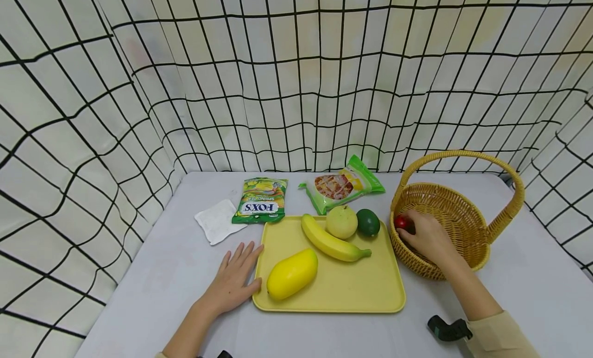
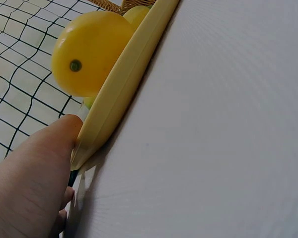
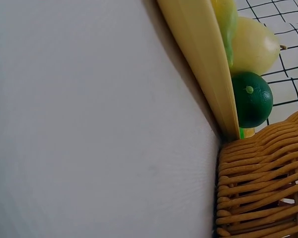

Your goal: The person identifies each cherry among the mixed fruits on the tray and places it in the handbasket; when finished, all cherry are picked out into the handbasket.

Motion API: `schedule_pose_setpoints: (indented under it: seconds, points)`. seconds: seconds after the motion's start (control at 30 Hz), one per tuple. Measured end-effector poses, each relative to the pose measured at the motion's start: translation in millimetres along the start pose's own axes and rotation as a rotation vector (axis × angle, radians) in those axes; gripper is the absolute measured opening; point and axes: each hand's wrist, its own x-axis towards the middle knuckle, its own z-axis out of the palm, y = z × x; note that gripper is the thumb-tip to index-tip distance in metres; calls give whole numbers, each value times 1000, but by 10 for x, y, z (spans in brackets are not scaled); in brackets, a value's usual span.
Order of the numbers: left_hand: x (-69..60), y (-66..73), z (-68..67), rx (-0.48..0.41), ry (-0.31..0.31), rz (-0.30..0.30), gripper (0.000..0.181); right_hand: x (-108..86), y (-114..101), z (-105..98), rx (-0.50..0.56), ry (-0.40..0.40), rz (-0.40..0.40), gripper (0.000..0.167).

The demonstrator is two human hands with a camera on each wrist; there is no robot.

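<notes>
My right hand [image 1: 429, 236] reaches into the wicker basket [image 1: 482, 250] near its left rim. It grips a small shiny red round fruit [image 1: 400, 222], partly covered by the fingers; its exact kind is unclear. At the left edge of the yellow tray [image 1: 352, 291], my left hand [image 1: 235, 280] lies with fingers spread, thumb touching the rim. On the tray are a yellow mango [image 1: 293, 273], a banana [image 1: 333, 240], a pale green round fruit [image 1: 342, 222] and a dark green lime-like fruit [image 1: 368, 222]. In the right wrist view, the basket's woven wall [image 3: 263, 183] hides the right hand.
Behind the tray lie a green FOX'S candy bag [image 1: 261, 199] and a green snack packet [image 1: 340, 185]. A white tissue-like square [image 1: 219, 221] sits left of the candy bag. The basket's tall handle [image 1: 463, 154] arches over its opening. Black netting surrounds the white table.
</notes>
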Motion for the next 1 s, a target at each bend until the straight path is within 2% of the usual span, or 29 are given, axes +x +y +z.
schedule_pose_setpoints:
  seconds: [0.23,0.73,1.0]
  points:
    - [-8,1,-1,-2,-7,0,69,-38,17,13,-36,10,14,41]
    - [1,4,-3,-6,-12,-2,69,-28,19,18,-23,-7,11,27]
    - [21,8,4,-4,-9,3,69,-65,22,10,-8,20,-12,23]
